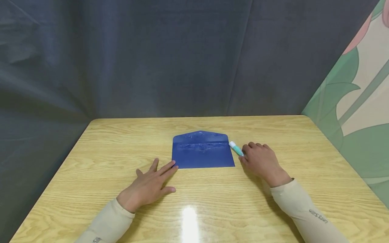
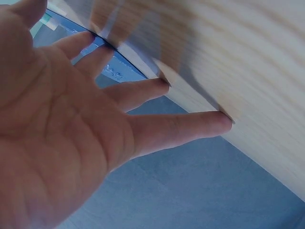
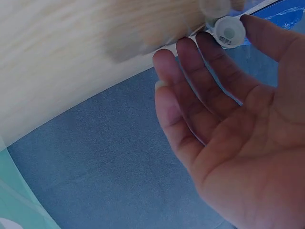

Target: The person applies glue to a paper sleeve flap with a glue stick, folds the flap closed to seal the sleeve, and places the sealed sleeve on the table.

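Note:
A dark blue envelope (image 1: 203,158) lies on the table with its flap (image 1: 200,136) unfolded toward the far side. Whitish streaks run along the fold and dot the flap. My left hand (image 1: 149,187) rests with fingers spread, two fingertips on the envelope's near left corner. To the right of the envelope, a glue stick (image 1: 236,148) with a white cap and teal body lies slanted. My right hand (image 1: 262,162) pinches its near end between thumb and index finger; the round white base (image 3: 229,32) shows between them in the right wrist view.
The wooden table (image 1: 121,141) reaches back to a dark grey curtain (image 1: 170,60), which also hangs along the left side. A wall with a painted leaf pattern (image 1: 358,128) stands at the right. A bright reflection lies on the near tabletop.

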Demonstrator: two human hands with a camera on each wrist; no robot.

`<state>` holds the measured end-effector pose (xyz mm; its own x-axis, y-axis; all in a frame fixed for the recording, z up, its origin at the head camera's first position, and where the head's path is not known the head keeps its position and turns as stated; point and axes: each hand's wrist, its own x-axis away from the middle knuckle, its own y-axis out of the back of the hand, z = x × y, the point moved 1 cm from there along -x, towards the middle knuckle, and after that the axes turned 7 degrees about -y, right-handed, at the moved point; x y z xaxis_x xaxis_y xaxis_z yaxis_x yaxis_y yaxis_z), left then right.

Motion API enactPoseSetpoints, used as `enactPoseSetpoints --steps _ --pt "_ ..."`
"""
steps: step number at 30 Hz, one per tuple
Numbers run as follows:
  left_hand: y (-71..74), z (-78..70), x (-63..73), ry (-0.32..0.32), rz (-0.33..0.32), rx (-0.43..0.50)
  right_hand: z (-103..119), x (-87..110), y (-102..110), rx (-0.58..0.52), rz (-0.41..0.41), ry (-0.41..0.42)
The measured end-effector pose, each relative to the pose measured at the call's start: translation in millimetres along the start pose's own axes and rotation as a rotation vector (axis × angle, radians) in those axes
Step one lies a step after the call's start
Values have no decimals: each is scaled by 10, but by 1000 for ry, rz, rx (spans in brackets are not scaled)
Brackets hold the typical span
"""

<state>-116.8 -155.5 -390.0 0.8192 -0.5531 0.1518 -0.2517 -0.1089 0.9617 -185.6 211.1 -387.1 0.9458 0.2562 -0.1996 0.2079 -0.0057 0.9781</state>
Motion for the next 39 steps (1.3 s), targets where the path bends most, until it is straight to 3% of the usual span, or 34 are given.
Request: enactPoseSetpoints --steps 16,25,31,34,39 --pt "13 -12 10 5 19 19 -98 21 47 -105 -4 -27" --pt "11 -1 5 -1 14 26 -22 65 83 -219 61 7" --pt "6 -1 8 -4 -1 43 68 128 89 -235 22 77" --pt "-1 0 0 -20 -17 43 110 147 83 -231 -4 120" --pt "4 -20 -26 -112 -97 -22 172 178 89 -250 4 173"
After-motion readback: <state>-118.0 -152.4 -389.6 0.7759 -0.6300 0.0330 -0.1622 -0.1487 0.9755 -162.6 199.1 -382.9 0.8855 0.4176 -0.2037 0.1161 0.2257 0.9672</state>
